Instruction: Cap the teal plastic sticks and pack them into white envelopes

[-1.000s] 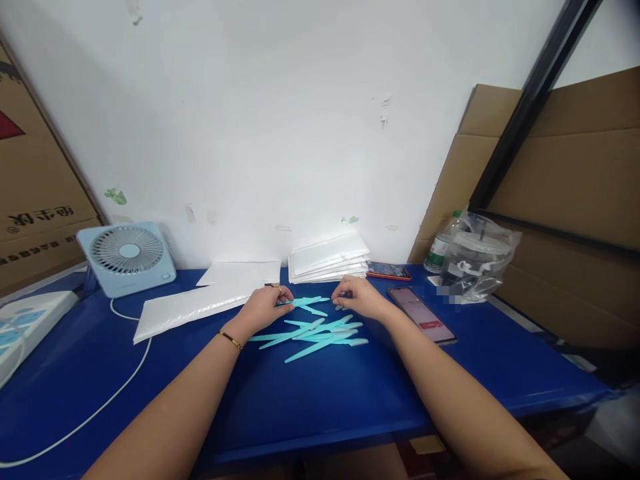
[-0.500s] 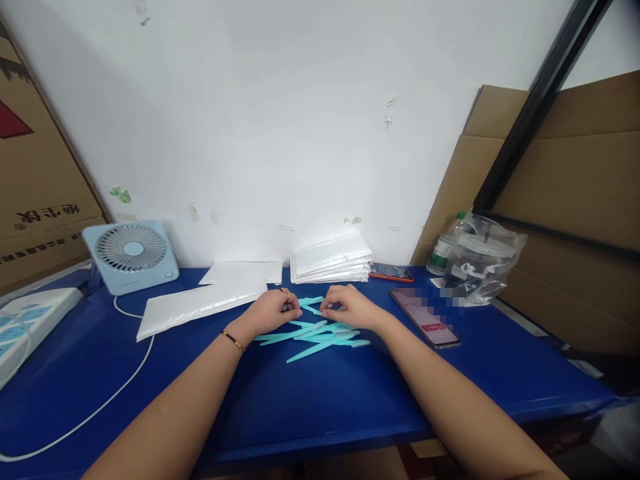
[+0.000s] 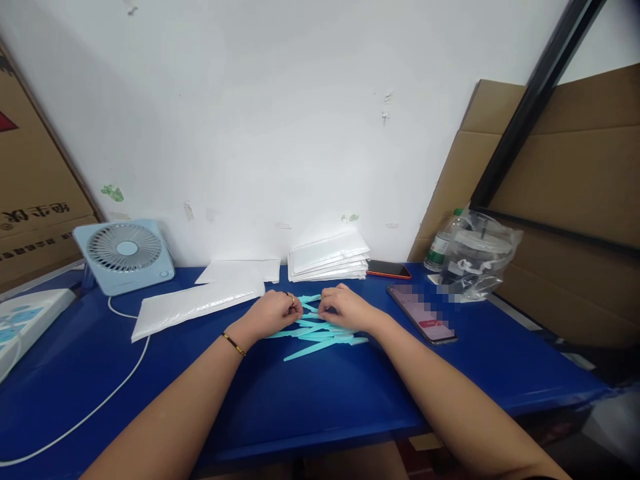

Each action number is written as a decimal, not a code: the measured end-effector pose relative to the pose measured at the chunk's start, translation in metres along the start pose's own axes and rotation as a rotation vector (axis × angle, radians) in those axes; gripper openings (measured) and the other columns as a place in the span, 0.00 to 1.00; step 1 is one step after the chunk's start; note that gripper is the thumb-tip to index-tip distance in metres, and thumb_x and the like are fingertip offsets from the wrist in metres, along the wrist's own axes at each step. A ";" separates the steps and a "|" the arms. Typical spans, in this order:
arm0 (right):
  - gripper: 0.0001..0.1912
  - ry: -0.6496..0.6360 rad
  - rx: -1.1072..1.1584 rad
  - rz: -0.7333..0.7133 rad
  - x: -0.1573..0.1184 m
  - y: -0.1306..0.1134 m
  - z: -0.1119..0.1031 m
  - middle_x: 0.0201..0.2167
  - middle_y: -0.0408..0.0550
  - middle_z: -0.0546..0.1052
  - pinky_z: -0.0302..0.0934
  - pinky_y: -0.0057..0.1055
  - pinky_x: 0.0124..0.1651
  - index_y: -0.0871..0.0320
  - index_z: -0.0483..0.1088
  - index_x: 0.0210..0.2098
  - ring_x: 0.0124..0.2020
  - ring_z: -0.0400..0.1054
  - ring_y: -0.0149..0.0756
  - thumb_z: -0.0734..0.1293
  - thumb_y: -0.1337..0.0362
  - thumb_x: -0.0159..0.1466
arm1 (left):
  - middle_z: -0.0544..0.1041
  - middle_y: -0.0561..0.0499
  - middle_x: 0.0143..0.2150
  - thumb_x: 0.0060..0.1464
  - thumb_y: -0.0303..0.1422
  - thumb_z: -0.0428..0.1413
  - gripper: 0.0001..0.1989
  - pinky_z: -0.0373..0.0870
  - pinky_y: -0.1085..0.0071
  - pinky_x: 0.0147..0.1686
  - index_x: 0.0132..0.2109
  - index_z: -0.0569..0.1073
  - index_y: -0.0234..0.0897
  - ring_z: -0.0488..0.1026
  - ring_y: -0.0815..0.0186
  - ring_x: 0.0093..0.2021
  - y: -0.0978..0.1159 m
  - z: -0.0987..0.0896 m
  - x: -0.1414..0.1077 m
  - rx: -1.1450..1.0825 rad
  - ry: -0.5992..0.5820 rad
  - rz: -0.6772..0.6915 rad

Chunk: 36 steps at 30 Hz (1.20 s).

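Observation:
Several thin turquoise sticks [image 3: 320,331] lie crossed in a loose pile on the blue table [image 3: 320,400]. At the pile's left edge is my left hand [image 3: 279,313], fingers bent and thumb pressed towards the index finger around the end of a turquoise stick. My right hand [image 3: 345,308] is over the right side of the pile, its thumb and fingertips pinched at a turquoise stick. Parts of the sticks are hidden under both hands.
White padded envelopes [image 3: 200,305] lie at left, with a stack of them [image 3: 327,257] by the wall. Around are a blue fan [image 3: 125,257], power strip [image 3: 30,327], orange-edged phone [image 3: 389,269], larger phone [image 3: 423,315], bottle [image 3: 439,250] and bagged cup [image 3: 477,260].
Both hands have shifted slightly over the pile, and a turquoise stick now spans between the fingertips. The orange-edged phone's screen has gone dark. The whole view has moved a little.

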State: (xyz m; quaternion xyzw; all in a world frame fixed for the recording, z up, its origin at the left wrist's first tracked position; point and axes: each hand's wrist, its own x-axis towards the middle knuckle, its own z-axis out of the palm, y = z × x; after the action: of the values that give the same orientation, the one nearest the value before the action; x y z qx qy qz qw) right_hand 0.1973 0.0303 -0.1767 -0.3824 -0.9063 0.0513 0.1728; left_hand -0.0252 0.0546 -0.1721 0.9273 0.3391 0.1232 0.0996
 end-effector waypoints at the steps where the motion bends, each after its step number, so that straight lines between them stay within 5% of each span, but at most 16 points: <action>1: 0.06 0.013 -0.011 0.015 -0.001 0.003 -0.003 0.31 0.45 0.72 0.48 0.31 0.41 0.58 0.73 0.31 0.34 0.65 0.31 0.64 0.66 0.60 | 0.76 0.53 0.29 0.55 0.35 0.48 0.11 0.59 0.73 0.31 0.33 0.74 0.40 0.69 0.68 0.29 -0.001 0.000 0.001 0.032 0.037 -0.005; 11: 0.05 0.068 0.023 0.220 -0.026 0.047 -0.026 0.31 0.44 0.74 0.53 0.27 0.36 0.57 0.76 0.30 0.29 0.66 0.29 0.67 0.66 0.56 | 0.76 0.50 0.40 0.55 0.42 0.49 0.14 0.62 0.69 0.38 0.41 0.73 0.41 0.70 0.62 0.39 -0.010 0.006 0.005 0.036 0.214 -0.095; 16: 0.09 -0.105 0.133 0.146 -0.027 0.040 -0.023 0.31 0.44 0.73 0.56 0.24 0.32 0.56 0.76 0.30 0.31 0.67 0.32 0.71 0.65 0.48 | 0.75 0.52 0.35 0.52 0.46 0.52 0.15 0.62 0.74 0.31 0.37 0.74 0.41 0.70 0.66 0.34 0.006 0.005 0.001 -0.087 0.052 0.017; 19: 0.06 -0.094 0.112 0.138 -0.023 0.034 -0.015 0.29 0.44 0.73 0.56 0.24 0.31 0.58 0.75 0.27 0.28 0.66 0.29 0.69 0.69 0.47 | 0.75 0.53 0.31 0.52 0.41 0.53 0.11 0.60 0.75 0.30 0.35 0.75 0.40 0.69 0.68 0.31 0.013 0.007 0.001 -0.042 0.001 0.057; 28: 0.05 0.016 0.039 0.115 -0.020 0.032 -0.021 0.27 0.43 0.72 0.54 0.26 0.35 0.59 0.71 0.23 0.25 0.62 0.26 0.65 0.72 0.52 | 0.76 0.53 0.30 0.55 0.34 0.49 0.10 0.58 0.73 0.29 0.31 0.73 0.39 0.69 0.68 0.28 -0.006 0.004 0.003 0.087 0.094 -0.058; 32: 0.07 0.039 0.095 0.115 -0.018 0.027 -0.024 0.32 0.46 0.74 0.54 0.27 0.34 0.58 0.73 0.33 0.28 0.64 0.29 0.67 0.62 0.56 | 0.77 0.54 0.31 0.55 0.35 0.49 0.10 0.59 0.73 0.30 0.32 0.73 0.40 0.70 0.68 0.28 -0.006 0.001 0.003 0.065 0.114 -0.071; 36: 0.08 0.005 0.077 0.077 -0.015 0.027 -0.019 0.29 0.45 0.74 0.54 0.28 0.37 0.58 0.74 0.28 0.28 0.65 0.29 0.68 0.59 0.57 | 0.77 0.54 0.30 0.55 0.35 0.49 0.10 0.59 0.73 0.31 0.33 0.73 0.40 0.70 0.68 0.30 -0.006 0.001 0.004 0.079 0.109 -0.044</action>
State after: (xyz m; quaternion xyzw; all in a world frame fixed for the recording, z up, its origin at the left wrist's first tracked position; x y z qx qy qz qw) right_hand 0.2319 0.0381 -0.1693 -0.4104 -0.8877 0.0917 0.1874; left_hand -0.0257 0.0612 -0.1745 0.9147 0.3691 0.1577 0.0471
